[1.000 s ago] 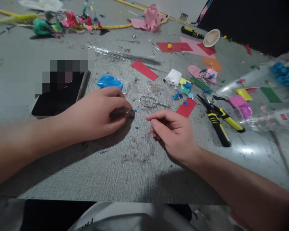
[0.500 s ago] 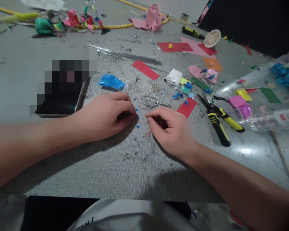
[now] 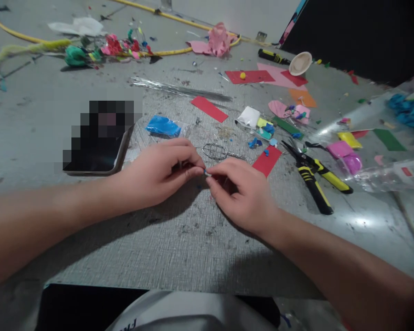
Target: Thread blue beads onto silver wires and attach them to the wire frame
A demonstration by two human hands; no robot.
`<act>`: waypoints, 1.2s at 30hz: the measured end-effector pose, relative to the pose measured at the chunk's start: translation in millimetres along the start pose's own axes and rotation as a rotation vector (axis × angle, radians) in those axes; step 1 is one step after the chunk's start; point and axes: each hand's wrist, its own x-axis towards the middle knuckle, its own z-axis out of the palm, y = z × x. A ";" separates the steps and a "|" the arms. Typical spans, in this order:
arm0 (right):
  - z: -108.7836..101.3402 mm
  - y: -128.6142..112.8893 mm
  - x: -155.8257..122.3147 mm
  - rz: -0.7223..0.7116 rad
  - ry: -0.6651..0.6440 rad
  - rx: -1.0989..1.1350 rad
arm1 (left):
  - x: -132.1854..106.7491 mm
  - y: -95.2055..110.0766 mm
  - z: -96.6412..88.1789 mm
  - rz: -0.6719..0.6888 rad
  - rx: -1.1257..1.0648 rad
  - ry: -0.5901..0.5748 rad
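Note:
My left hand (image 3: 158,172) and my right hand (image 3: 243,193) meet fingertip to fingertip over the grey textured mat (image 3: 165,239). Both are pinched on a tiny blue-and-silver piece (image 3: 206,172) between them, too small to name. Small silver scissors (image 3: 217,151) lie just beyond the fingers. A clear bag of blue material (image 3: 163,125) sits behind my left hand.
A dark phone (image 3: 96,154) lies to the left. Yellow-and-black pliers (image 3: 313,177) rest at the right, beside red paper (image 3: 267,160), pink and yellow clay (image 3: 345,154) and plastic wrap. A wire bundle (image 3: 179,88), paper scraps, a white cup (image 3: 299,63) and craft flowers (image 3: 117,46) lie farther back.
My hands have come together: the right moved left and up to meet the left, and both now pinch the tiny piece. The view shifted down slightly.

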 end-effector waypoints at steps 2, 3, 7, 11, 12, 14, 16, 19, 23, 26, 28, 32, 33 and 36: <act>0.1 -0.5 -0.4 -0.075 0.015 -0.031 | -2.1 6.5 1.6 -0.072 -0.085 -0.004; 0.1 -0.6 -0.7 -0.093 0.024 -0.045 | -3.3 9.0 2.6 -0.102 -0.118 -0.009; -0.1 -0.7 -2.5 -0.114 0.065 -0.078 | -6.1 12.4 5.7 -0.160 -0.234 -0.033; -0.6 -0.2 -3.4 -0.163 0.064 -0.101 | -4.8 10.9 5.3 -0.186 -0.322 -0.044; -0.8 -0.1 -3.4 -0.178 0.062 -0.105 | -4.2 10.6 4.8 -0.183 -0.338 -0.049; -1.4 0.3 -3.3 -0.203 0.053 -0.110 | -3.2 10.1 3.7 -0.165 -0.356 -0.052; -2.1 0.6 -3.2 -0.215 0.039 -0.112 | -2.9 9.9 2.8 -0.151 -0.356 -0.049; -3.1 0.2 -2.6 -0.205 -0.009 -0.115 | -3.4 10.0 2.0 -0.154 -0.356 -0.066; -3.5 -1.4 -0.5 -0.155 0.005 -0.064 | -3.4 11.2 1.9 -0.168 -0.380 -0.085; -2.5 -0.7 1.5 -0.072 0.058 -0.038 | -1.8 11.7 2.1 -0.154 -0.346 -0.053; -1.7 0.9 2.4 -0.018 0.086 -0.023 | -0.7 10.7 2.4 -0.169 -0.317 -0.032; -1.4 4.7 2.6 0.038 0.097 0.032 | 1.2 3.9 2.2 -0.194 -0.225 0.016; -1.7 5.4 2.2 0.054 0.093 0.042 | 1.8 1.3 1.7 -0.176 -0.162 0.026; -2.6 7.0 1.5 0.086 0.049 0.059 | 3.6 -6.5 0.0 -0.086 0.072 0.016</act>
